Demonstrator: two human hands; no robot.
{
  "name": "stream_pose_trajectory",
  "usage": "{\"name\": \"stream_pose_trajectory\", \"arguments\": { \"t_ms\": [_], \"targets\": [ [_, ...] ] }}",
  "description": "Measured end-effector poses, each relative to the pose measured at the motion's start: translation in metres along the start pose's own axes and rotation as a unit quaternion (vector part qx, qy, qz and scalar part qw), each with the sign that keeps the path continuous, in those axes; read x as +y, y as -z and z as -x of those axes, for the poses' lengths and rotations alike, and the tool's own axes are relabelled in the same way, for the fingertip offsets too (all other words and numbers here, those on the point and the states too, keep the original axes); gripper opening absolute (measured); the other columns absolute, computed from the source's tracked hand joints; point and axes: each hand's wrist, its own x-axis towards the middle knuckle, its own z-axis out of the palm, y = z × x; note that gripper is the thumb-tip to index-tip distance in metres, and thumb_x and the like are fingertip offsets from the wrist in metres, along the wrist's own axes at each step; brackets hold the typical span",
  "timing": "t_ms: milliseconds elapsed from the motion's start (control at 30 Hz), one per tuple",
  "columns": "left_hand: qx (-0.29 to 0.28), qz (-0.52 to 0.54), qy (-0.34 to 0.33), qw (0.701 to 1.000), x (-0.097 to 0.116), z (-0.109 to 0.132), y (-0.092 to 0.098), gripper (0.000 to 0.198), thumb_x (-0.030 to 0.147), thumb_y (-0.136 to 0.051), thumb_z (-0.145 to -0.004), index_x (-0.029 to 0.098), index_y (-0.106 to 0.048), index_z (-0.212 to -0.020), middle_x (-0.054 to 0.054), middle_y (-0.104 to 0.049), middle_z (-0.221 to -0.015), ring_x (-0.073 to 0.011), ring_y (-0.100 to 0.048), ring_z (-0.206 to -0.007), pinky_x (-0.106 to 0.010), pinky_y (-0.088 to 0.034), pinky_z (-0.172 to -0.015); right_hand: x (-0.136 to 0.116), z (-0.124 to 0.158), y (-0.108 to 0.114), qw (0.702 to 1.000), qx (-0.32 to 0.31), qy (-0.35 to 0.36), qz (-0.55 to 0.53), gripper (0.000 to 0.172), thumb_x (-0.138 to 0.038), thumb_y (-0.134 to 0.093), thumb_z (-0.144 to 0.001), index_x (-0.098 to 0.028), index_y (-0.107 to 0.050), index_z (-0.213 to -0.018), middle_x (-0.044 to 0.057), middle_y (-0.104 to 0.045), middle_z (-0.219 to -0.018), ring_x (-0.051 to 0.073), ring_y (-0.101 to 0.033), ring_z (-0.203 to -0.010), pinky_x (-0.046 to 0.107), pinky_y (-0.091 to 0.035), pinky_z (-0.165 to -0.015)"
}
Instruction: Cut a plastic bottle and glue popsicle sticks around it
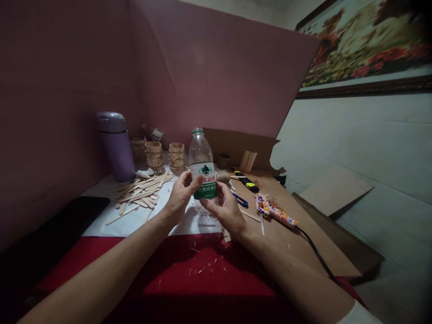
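A clear plastic bottle [201, 150] with a green and white label stands upright between my two hands, its neck bare of a cap as far as I can see. My left hand [182, 196] grips its left side, thumb across the label. From the right, my right hand [227, 208] closes round the lower part, with the thumb below the label. White paper [182, 228] lies beneath the bottle. To the left is a loose pile of flat wooden sticks [143, 191].
Two stick-built cups [154, 155] and a purple tumbler [118, 150] stand at the back left. On cardboard [297, 243] at right lie a patterned glue gun [275, 211] with a cord, a yellow-black utility knife [248, 181], a blue cutter [240, 199] and a twine ball [222, 177].
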Motion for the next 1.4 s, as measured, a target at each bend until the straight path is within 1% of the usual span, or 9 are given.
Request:
{"name": "stream_pose_trajectory", "arguments": {
  "t_ms": [133,267,467,667,767,933,1100,1233,1400],
  "targets": [
    [-0.062,0.016,0.023,0.998,0.003,0.002,0.0,0.053,0.06,-0.067,-0.08,0.012,-0.067,-0.104,-0.013,-0.072,-0.103,-0.0251,-0.066,-0.094,-0.034,-0.048,-0.08,-0.005,-0.001,0.0,0.999,0.001,0.004,-0.048,0.048,-0.041,-0.075,-0.077,-0.021,-0.054,-0.115,0.009,-0.069,-0.119,0.025,-0.067,-0.108,0.04,-0.053,-0.096],
    [-0.117,0.024,0.027,0.993,0.0,0.003,-0.001,0.042,0.041,-0.075,-0.078,0.014,-0.069,-0.109,-0.012,-0.072,-0.108,-0.0269,-0.065,-0.102,-0.036,-0.048,-0.089,-0.005,-0.002,0.002,0.998,-0.009,0.01,-0.059,0.047,-0.044,-0.073,-0.079,-0.022,-0.054,-0.117,0.008,-0.07,-0.121,0.026,-0.067,-0.111,0.041,-0.052,-0.098],
    [-0.042,0.004,0.015,0.999,-0.006,0.0,0.002,0.046,0.037,-0.081,-0.07,0.013,-0.067,-0.107,-0.012,-0.073,-0.103,-0.0259,-0.068,-0.092,-0.038,-0.05,-0.085,-0.001,-0.001,0.006,1.0,0.014,0.012,0.018,0.052,-0.061,-0.052,-0.091,-0.02,-0.058,-0.121,0.01,-0.067,-0.125,0.027,-0.062,-0.117,0.04,-0.052,-0.095],
    [0.015,-0.095,0.011,0.995,-0.003,0.004,-0.001,0.058,0.039,-0.088,-0.061,0.016,-0.059,-0.105,-0.008,-0.072,-0.096,-0.0242,-0.067,-0.087,-0.036,-0.051,-0.079,0.0,-0.003,0.01,0.998,0.046,0.028,0.037,0.067,-0.074,-0.047,-0.086,-0.018,-0.057,-0.121,0.013,-0.067,-0.123,0.028,-0.064,-0.113,0.039,-0.054,-0.089],
    [-0.006,-0.151,0.008,0.988,0.0,0.009,-0.007,0.059,0.038,-0.089,-0.057,0.017,-0.056,-0.102,-0.005,-0.07,-0.09,-0.0224,-0.065,-0.08,-0.033,-0.05,-0.071,-0.001,-0.003,0.008,0.998,0.043,0.046,0.024,0.063,-0.072,-0.052,-0.085,-0.019,-0.056,-0.119,0.012,-0.067,-0.122,0.027,-0.063,-0.114,0.04,-0.053,-0.094],
    [-0.052,-0.224,-0.044,0.972,0.0,0.016,-0.011,0.054,0.025,-0.087,-0.057,0.019,-0.059,-0.103,-0.003,-0.067,-0.092,-0.0199,-0.062,-0.08,-0.029,-0.047,-0.07,0.0,-0.006,0.006,0.997,0.054,0.042,-0.022,0.054,-0.066,-0.067,-0.078,-0.022,-0.059,-0.108,0.009,-0.072,-0.109,0.027,-0.067,-0.103,0.038,-0.058,-0.083],
    [-0.107,-0.166,-0.047,0.979,-0.002,0.018,-0.009,0.055,0.026,-0.084,-0.064,0.02,-0.062,-0.114,-0.005,-0.068,-0.103,-0.0226,-0.062,-0.091,-0.029,-0.048,-0.077,-0.003,-0.009,0.009,0.994,0.058,0.015,-0.091,0.046,-0.053,-0.072,-0.078,-0.02,-0.062,-0.109,0.007,-0.073,-0.11,0.027,-0.068,-0.102,0.043,-0.055,-0.093],
    [-0.122,-0.114,-0.013,0.986,0.001,0.017,-0.008,0.051,0.032,-0.077,-0.074,0.022,-0.061,-0.121,-0.005,-0.068,-0.103,-0.0235,-0.063,-0.094,-0.03,-0.05,-0.076,-0.003,-0.009,0.011,0.992,0.058,0.023,-0.111,0.051,-0.057,-0.069,-0.08,-0.019,-0.062,-0.115,0.009,-0.072,-0.115,0.03,-0.066,-0.109,0.045,-0.055,-0.094],
    [-0.112,-0.145,-0.013,0.983,0.0,0.016,-0.009,0.054,0.034,-0.078,-0.072,0.02,-0.061,-0.121,-0.006,-0.068,-0.103,-0.0225,-0.062,-0.089,-0.029,-0.051,-0.07,0.003,-0.009,0.012,0.995,0.045,0.017,-0.088,0.056,-0.065,-0.061,-0.083,-0.019,-0.063,-0.115,0.01,-0.073,-0.114,0.032,-0.066,-0.111,0.044,-0.056,-0.09]
  ]
}}
